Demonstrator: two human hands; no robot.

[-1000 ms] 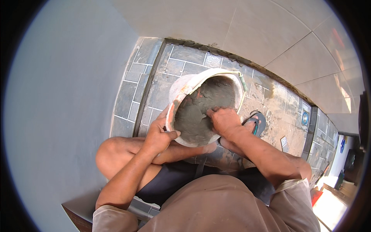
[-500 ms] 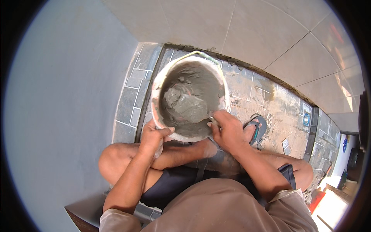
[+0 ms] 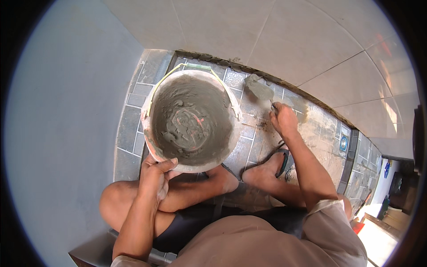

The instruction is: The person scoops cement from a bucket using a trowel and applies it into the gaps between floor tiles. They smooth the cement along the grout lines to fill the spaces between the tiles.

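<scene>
My left hand (image 3: 156, 174) grips the near rim of a white bucket (image 3: 236, 116), thumb over the edge. Grey wet mortar (image 3: 189, 122) coats the bucket's inside and lies in its bottom, with reddish streaks showing through. The bucket's mouth is tipped up toward me, and its handle (image 3: 199, 67) leans on the far side. Out to the right, my right hand (image 3: 284, 120) is closed around the handle of a trowel (image 3: 273, 106). A lump of mortar (image 3: 259, 90) covers its blade, close to the foot of the tiled wall.
Large pale tiles (image 3: 307, 49) face the wall ahead, with a rough mortar-edged gap (image 3: 213, 58) along its foot. A plain grey-blue wall (image 3: 66, 133) stands at the left. Patterned floor tiles (image 3: 242, 149) carry smears of mortar. A small blue-centred square (image 3: 344, 142) lies at the right.
My right hand has lifted the loaded trowel out of the bucket and carried it right, toward the wall's foot. The bucket appears farther left, still held by my left hand.
</scene>
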